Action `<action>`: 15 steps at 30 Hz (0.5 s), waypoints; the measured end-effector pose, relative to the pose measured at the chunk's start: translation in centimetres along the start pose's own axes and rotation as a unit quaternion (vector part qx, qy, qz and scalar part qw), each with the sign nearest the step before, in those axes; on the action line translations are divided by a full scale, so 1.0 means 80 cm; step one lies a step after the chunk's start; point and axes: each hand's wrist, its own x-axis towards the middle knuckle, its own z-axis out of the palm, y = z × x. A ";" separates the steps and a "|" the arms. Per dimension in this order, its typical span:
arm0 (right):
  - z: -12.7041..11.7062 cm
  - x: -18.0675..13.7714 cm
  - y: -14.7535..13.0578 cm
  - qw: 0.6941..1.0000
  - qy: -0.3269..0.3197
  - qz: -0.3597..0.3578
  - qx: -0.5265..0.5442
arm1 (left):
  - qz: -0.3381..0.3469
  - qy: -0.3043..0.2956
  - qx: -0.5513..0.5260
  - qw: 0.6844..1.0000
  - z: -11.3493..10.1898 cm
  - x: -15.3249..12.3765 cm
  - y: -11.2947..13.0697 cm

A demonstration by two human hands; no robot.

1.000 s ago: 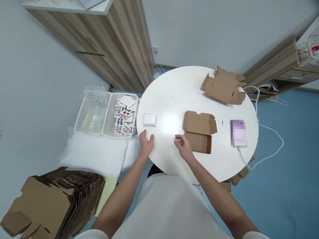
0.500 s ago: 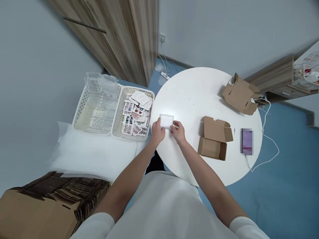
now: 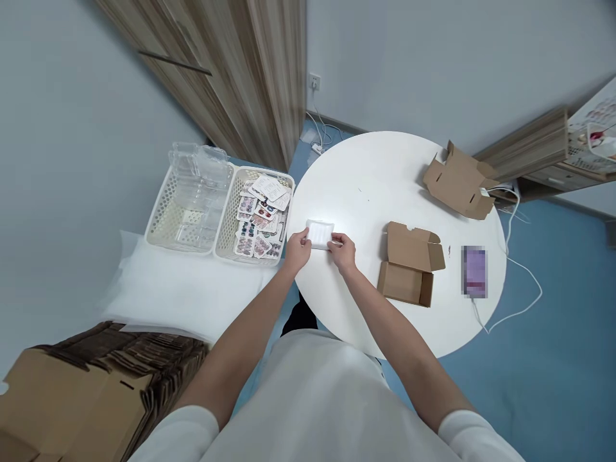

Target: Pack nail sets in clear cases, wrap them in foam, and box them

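Note:
A small white foam-wrapped packet (image 3: 320, 235) is held between my two hands, low over the near left part of the round white table (image 3: 380, 167). My left hand (image 3: 299, 249) pinches its left edge. At its right edge, my right hand (image 3: 342, 251) is closed with thumb and fingers. What lies inside the wrap cannot be made out. To the right stands an open cardboard box (image 3: 409, 282) with its lid raised; its inside looks bare.
A partly folded carton (image 3: 459, 181) lies at the table's far right, above a blurred purple phone-like object (image 3: 475, 272) on a cable. Left are a basket of press-on nail cards (image 3: 262, 218), a basket with clear plastic containers (image 3: 197, 199), white foam sheets (image 3: 183, 289) and stacked flat cardboard (image 3: 81, 398).
My left hand has shifted slightly left and now grips the packet's side rather than its lower corner. The packet looks flatter and neater. The whole view has moved a little.

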 end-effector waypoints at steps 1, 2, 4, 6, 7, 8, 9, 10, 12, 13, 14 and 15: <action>-0.007 -0.005 0.000 1.000 0.000 -0.010 0.003 | 0.007 0.005 -0.006 1.000 0.002 -0.008 0.006; -0.015 -0.012 0.000 1.000 0.000 -0.020 0.007 | 0.016 0.011 -0.010 1.000 0.004 -0.017 0.012; -0.037 -0.027 -0.002 0.999 -0.001 -0.038 0.017 | 0.032 0.020 -0.016 0.999 0.010 -0.039 0.028; -0.064 -0.044 -0.004 0.998 -0.002 -0.058 0.024 | 0.046 0.025 -0.025 0.998 0.022 -0.063 0.045; -0.080 -0.053 -0.005 0.997 0.001 -0.069 0.028 | 0.053 0.024 -0.032 0.998 0.030 -0.074 0.053; -0.098 -0.061 -0.005 0.996 0.003 -0.080 0.032 | 0.061 0.022 -0.039 0.997 0.040 -0.086 0.061; -0.116 -0.068 -0.004 0.995 0.008 -0.090 0.036 | 0.070 0.017 -0.045 0.996 0.051 -0.097 0.069; -0.136 -0.075 -0.001 0.994 0.014 -0.097 0.040 | 0.078 0.010 -0.048 0.996 0.064 -0.108 0.076; -0.176 -0.087 0.008 0.994 0.026 -0.101 0.043 | 0.091 -0.013 -0.049 0.995 0.093 -0.129 0.087; -0.196 -0.092 0.015 0.994 0.032 -0.100 0.040 | 0.094 -0.027 -0.047 0.994 0.108 -0.139 0.091; -0.215 -0.096 0.022 0.994 0.038 -0.098 0.035 | 0.096 -0.043 -0.045 0.993 0.123 -0.147 0.095; -0.232 -0.100 0.031 0.994 0.046 -0.096 0.028 | 0.096 -0.059 -0.043 0.993 0.138 -0.156 0.098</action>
